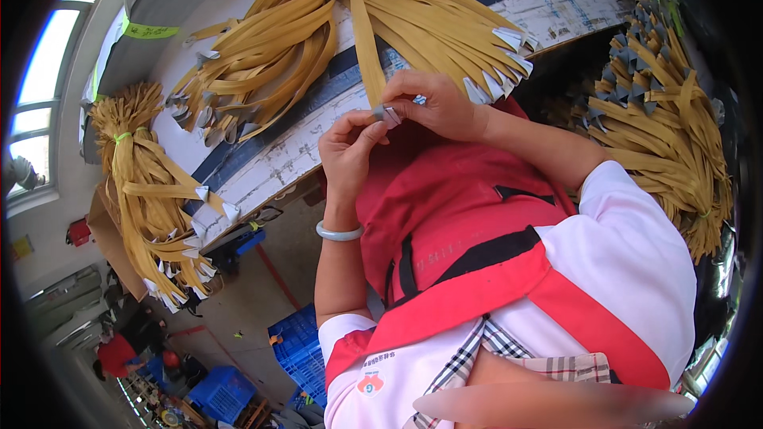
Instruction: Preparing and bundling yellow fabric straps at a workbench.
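One tan flat strap (366,52) comes off the pile on the bench and runs down to my hands. Its end carries a small grey and white pointed tip (390,117). My left hand (348,143), with a pale bangle on the wrist, pinches that tip from the left side. From the right, my right hand (437,105) pinches the same end between thumb and forefinger. Behind them lies a large fanned bundle of tan straps (429,12) with white tips. Left of it curves another bundle of straps (290,71), with grey tips.
A tied strap bundle (131,167) hangs over the bench's left end. At the right hangs another large strap bundle (668,135) with grey tips. The worn white bench (278,147) has a dark strip along it. Blue crates (298,345) stand on the floor below.
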`<state>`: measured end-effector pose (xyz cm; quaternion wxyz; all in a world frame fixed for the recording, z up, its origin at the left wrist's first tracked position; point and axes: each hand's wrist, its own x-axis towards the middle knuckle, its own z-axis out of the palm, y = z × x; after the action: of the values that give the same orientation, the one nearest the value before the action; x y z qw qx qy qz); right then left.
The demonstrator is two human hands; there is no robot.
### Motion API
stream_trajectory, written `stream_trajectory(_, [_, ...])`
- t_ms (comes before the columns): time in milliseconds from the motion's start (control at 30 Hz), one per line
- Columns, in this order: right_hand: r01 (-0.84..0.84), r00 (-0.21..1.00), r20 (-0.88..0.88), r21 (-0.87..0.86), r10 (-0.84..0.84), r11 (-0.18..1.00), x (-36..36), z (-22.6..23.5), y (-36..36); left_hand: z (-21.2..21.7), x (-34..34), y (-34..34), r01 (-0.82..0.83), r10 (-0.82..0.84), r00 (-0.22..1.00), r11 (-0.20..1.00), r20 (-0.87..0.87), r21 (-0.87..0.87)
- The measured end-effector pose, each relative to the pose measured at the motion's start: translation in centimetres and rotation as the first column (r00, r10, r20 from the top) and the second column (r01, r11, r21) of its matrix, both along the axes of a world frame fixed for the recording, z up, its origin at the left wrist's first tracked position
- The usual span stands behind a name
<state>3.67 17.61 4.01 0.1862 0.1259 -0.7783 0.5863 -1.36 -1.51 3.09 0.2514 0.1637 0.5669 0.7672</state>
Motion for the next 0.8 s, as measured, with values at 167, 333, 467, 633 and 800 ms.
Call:
stream_trajectory(167, [0.008, 0.897, 0.419, -0.335, 0.141, 0.942, 0.3, 1.1, 0.2, -0.2, 0.4, 0.8, -0.16, 0.097, 0.88, 0.982, -0.465, -0.098])
stream_trajectory(333, [-0.003, 0.928, 0.32, -0.509, 0.192, 0.86, 0.3, -0.1, -0.5, -0.7, 1.3, 1.3, -0.147, 0.03, 0.861, 0.97, -0.507, -0.193])
stream_trajectory(467, [0.333, 0.867, 0.48, -0.366, -0.13, 0.869, -1.2, -2.6, 4.1, 0.7, 0.0, -1.4, -0.248, 0.231, 0.937, 0.968, -0.263, -0.034])
stream_trajectory(633, [0.372, 0.818, 0.521, -0.157, -0.244, 0.915, 0.8, -0.9, 9.4, 2.4, -7.8, -12.1, -0.574, 0.589, 0.779, 0.808, -0.213, 0.134])
stream_trajectory(800, [0.252, 0.835, 0.522, -0.076, -0.177, 0.965, 1.9, 0.2, 7.4, 5.3, -7.7, -10.2, -0.537, 0.507, 0.731, 0.84, -0.457, 0.073])
